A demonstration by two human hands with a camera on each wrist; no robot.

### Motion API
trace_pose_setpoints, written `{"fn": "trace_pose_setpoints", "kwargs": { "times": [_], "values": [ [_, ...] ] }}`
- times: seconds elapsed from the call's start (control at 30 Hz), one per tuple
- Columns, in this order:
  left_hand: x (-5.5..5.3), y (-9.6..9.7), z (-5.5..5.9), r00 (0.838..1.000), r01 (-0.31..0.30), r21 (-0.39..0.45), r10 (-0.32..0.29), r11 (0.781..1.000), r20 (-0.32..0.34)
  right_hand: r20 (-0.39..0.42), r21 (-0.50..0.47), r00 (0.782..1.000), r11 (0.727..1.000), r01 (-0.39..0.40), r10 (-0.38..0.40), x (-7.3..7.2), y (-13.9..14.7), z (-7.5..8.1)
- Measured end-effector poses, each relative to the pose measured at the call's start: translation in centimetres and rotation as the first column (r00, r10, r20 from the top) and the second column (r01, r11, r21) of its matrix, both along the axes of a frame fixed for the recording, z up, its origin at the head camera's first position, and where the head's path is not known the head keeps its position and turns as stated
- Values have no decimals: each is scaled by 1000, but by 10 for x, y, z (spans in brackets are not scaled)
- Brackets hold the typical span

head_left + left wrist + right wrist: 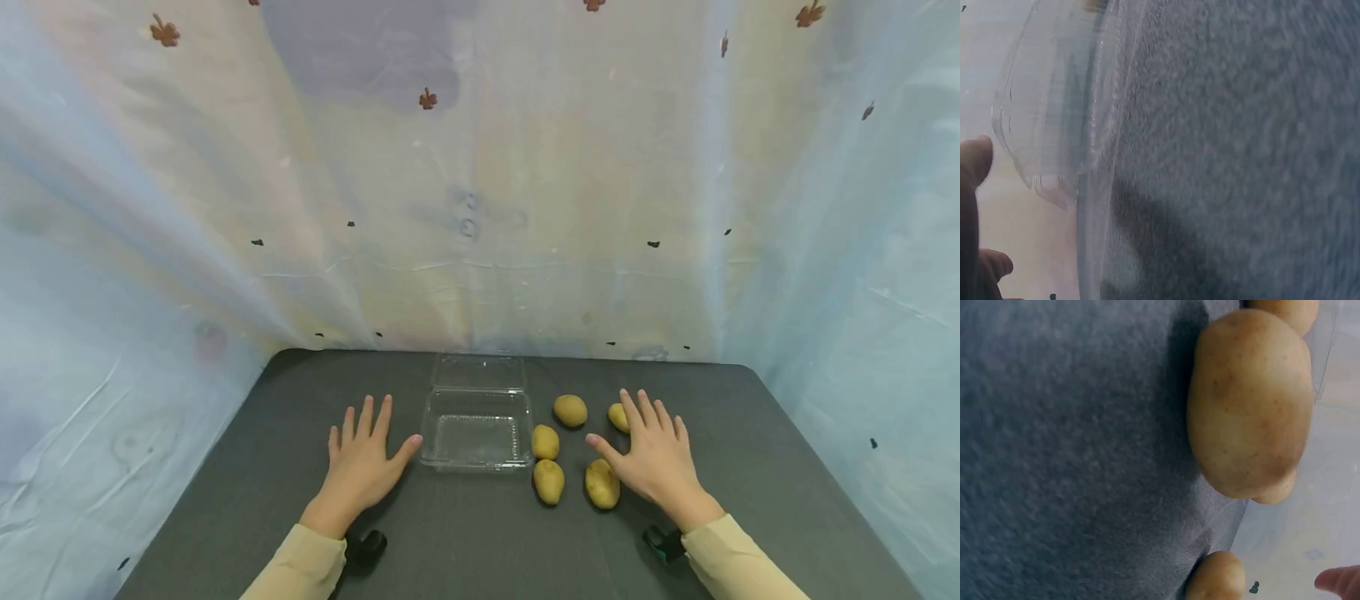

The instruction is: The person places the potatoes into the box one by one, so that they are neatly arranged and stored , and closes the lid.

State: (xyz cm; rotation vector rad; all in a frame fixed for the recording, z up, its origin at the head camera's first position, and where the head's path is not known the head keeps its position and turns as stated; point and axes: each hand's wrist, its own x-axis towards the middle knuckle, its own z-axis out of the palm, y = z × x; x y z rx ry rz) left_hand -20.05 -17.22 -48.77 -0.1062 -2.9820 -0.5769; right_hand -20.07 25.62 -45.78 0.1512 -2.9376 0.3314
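Observation:
In the head view a clear plastic clamshell box (482, 463) stands with its lid (480, 372) folded back at the middle of the table. Just left of it is my left hand (362, 468), fingers spread and holding nothing. To the box's right lie several potatoes, one of them (571, 411) farther back and another (549, 482) close to the box's front corner. My right hand (658, 460) is spread beside the nearest right potato (602, 484) and partly covers a potato (618, 417) behind it. That nearest potato (1250, 403) looms large in the right wrist view.
A dark grey table (465, 542) carries everything. Behind it and at both sides hangs a pale patterned curtain (480, 208). Each wrist wears a black strap-on device, such as the left one (367, 548).

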Motion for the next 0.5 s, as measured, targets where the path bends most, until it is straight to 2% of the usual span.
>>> {"fn": "trace_pose_setpoints", "kwargs": {
  "times": [0.17, 0.3, 0.5],
  "values": [
    [1, 5, -1, 1000, 29, 108, -28, 994, -2, 16, -66, 999, 997, -45, 46, 2, -1, -1],
    [3, 9, -2, 999, 51, 208, -53, 977, 5, 16, -135, 995, 986, -94, 97, 6, -1, -2],
    [6, 11, -3, 996, 72, 304, -83, 950, 23, 44, -254, 986, 957, -142, 158, 14, 2, -2]
  ]
}}
